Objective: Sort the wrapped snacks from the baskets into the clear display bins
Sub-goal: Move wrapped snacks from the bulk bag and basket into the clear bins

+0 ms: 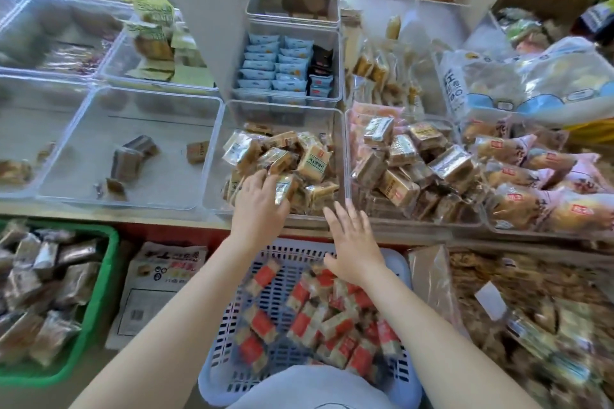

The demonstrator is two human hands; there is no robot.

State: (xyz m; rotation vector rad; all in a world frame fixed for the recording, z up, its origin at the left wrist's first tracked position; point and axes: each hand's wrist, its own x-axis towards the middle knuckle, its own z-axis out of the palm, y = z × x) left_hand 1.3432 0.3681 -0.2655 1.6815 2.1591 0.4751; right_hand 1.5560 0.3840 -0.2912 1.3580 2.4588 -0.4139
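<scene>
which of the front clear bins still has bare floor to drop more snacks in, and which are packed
Most room: the clear bin left of centre, with a few loose packets and bare floor between them. The centre bin, where the left hand reaches, is heaped except its near left corner. The bin to its right is piled full. The right hand hovers over the white basket.

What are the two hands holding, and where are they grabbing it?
The left hand grips a wrapped snack by its near end, in the clear bin. The right hand holds nothing; its fingers are spread above the white basket.
</scene>
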